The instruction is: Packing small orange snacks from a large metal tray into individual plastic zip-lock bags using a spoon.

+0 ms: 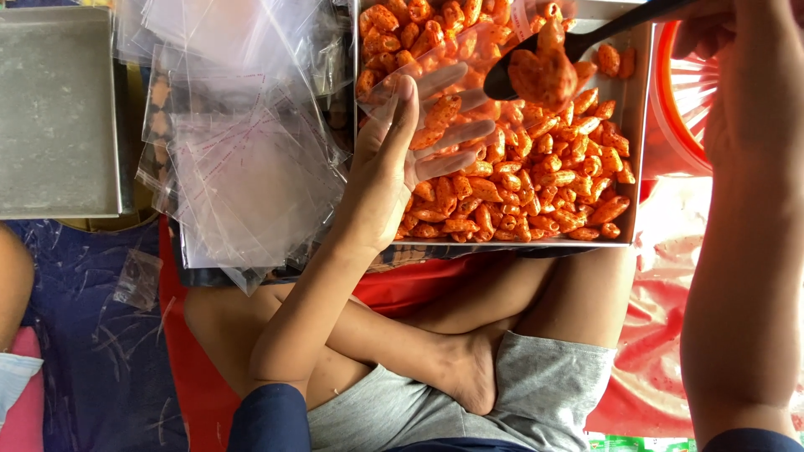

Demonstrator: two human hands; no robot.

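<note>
Orange puffed snack pieces (536, 180) fill a shallow metal tray (634, 125) in the upper middle of the frame, resting just beyond the seated person's crossed legs. The left hand (394, 167) holds a small clear plastic bag (435, 92) over the tray, fingers spread inside to keep its mouth wide, probably so strays drop back into the tray. The right hand (712, 29), at the top right edge, is closed on the handle of a black spoon (578, 46) heaped with pieces at the bag's mouth. A loose pile of empty clear bags (243, 159) lies just left of the tray, within easy reach. A grey metal lid (54, 109) sits upper left. Little open room shows between tray and pile.
</note>
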